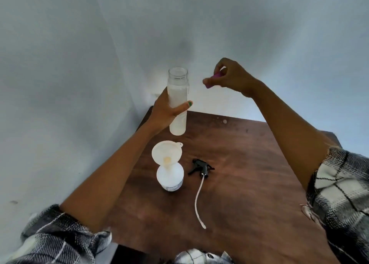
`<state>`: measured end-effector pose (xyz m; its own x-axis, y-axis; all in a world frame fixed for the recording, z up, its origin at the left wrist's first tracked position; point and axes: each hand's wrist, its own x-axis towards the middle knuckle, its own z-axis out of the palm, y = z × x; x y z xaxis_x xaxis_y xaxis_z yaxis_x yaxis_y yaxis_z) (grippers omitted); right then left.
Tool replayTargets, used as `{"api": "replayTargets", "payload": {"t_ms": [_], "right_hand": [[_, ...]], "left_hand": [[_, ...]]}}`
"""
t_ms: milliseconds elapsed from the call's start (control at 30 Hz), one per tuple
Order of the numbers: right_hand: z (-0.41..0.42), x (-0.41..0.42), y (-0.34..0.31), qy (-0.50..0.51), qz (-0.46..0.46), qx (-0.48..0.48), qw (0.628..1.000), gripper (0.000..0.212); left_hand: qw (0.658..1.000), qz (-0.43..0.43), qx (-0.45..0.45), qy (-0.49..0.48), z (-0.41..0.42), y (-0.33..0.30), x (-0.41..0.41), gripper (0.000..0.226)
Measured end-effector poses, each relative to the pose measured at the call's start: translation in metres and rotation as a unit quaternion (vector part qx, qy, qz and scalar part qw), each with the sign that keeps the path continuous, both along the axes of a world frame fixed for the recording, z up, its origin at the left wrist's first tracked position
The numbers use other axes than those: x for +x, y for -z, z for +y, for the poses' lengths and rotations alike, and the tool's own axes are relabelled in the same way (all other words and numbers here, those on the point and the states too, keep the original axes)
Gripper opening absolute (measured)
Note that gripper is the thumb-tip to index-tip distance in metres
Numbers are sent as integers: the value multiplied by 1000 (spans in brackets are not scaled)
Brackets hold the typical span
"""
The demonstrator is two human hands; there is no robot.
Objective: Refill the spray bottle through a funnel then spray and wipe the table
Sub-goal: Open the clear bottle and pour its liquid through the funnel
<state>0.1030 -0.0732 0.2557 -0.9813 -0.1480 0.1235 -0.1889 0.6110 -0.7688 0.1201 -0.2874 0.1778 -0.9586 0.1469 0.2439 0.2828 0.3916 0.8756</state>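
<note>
- Above the far edge of the counter (249,164), the left hand (165,112) grips a tall clear refill bottle (178,102) round its middle — upright, mouth open, long axis vertical, milky liquid filling most of it.
- Directly below and nearer the person stands the spray bottle (170,179), white and round-shouldered, with a pale plastic funnel (166,153) seated in its neck; the funnel leans toward the far left.
- The coming pour, as I judge it, turns on this: the funnel's bowl lies just under and slightly nearer than the held bottle's base, so the left hand must tip the mouth down and toward the person.
- The right hand (229,77) is raised to the right of the open mouth, fingers pinching a small purple cap (216,76) — well apart from the funnel.
- The black trigger head (200,168) lies on its side just right of the spray bottle, its thin pale dip tube (197,201) trailing toward the person.
- The counter is dark brown wood grain, dull and smudged.
</note>
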Motion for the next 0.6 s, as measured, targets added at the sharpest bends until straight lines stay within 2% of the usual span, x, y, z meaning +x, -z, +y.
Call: {"api": "replayTargets", "payload": {"t_ms": [167,300,433,600], "right_hand": [[27,44,145,88,-98,61,989,45],[34,96,231,126,-159,118,972,58],[26,127,271,136,-215,167,953,58],[9,140,284,138,-205,193,950,54]], "left_hand": [[1000,9,11,-5,-1,4,4,56],[1000,19,10,1,0,8,3,59],[1000,14,11,-2,2,10,2,64],[1000,15,6,7,3,12,3,71]]}}
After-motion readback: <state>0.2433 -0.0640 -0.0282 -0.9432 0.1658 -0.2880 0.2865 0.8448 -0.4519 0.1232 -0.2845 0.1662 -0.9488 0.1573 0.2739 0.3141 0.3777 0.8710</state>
